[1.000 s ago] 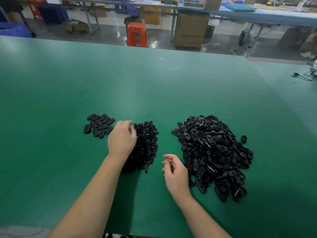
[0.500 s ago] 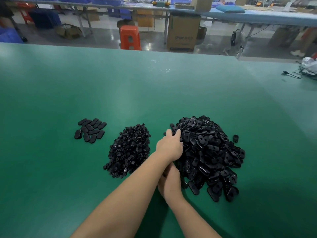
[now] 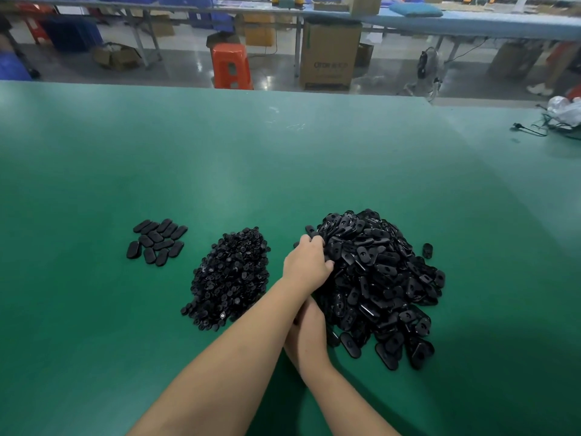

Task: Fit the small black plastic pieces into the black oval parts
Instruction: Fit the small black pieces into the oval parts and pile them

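The left hand (image 3: 306,265) lay curled against the near-left slope of the heap of oval parts (image 3: 377,284), fingers closing into it; whether they gripped a part could not be told. The right hand (image 3: 306,335) sat at the heap's near edge, fingers hidden. Left of the heap lay the small pieces (image 3: 231,278). Raking loosely risked sliding parts into them.

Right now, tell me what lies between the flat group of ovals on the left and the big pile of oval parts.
The heap of small black pieces, on the green table, seen from the head view.
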`<state>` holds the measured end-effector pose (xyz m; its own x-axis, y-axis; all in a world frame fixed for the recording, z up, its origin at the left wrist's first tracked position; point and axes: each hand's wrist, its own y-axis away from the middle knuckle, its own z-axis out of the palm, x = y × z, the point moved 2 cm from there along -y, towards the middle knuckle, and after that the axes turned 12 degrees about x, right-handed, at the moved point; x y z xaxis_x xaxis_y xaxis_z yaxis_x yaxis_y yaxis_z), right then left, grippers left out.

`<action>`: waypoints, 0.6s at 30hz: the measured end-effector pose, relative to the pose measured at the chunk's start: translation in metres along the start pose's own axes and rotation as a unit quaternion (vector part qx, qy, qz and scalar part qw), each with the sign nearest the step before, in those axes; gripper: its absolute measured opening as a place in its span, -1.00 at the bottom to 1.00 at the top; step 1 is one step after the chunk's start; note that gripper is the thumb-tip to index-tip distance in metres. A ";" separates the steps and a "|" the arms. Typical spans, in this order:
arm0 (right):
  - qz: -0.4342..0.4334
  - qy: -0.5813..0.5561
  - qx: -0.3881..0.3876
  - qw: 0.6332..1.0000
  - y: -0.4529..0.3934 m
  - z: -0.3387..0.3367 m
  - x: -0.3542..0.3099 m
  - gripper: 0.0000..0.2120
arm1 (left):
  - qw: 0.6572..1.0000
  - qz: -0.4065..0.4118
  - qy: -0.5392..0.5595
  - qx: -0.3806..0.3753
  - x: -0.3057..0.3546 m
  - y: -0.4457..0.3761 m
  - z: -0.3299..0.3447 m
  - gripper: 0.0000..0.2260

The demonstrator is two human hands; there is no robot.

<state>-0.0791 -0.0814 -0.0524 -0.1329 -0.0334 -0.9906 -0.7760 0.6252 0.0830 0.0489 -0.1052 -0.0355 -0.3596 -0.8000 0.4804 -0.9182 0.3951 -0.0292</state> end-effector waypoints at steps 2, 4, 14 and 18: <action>0.034 -0.007 0.018 0.999 -0.002 0.003 0.002 -0.88 | 1.000 -0.005 0.017 -0.004 -0.003 0.000 -0.001 -0.56; 0.048 -0.002 0.008 0.999 -0.004 0.003 0.005 -0.80 | 0.999 -0.008 0.031 -0.006 -0.005 0.001 -0.002 -0.54; -0.038 0.119 0.005 0.992 -0.007 0.002 0.013 -0.85 | 0.990 -0.064 0.113 0.058 -0.017 0.015 -0.017 -0.76; -0.058 0.122 0.000 0.991 -0.008 0.004 0.014 -0.77 | 0.984 -0.082 0.144 0.064 -0.028 0.018 -0.020 -0.77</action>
<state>-0.0724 -0.0831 -0.0677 -0.1879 -0.2930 -0.9375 -0.7946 0.6064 -0.0303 0.0456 -0.0661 -0.0322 -0.1606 -0.6798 0.7156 -0.9798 0.1973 -0.0324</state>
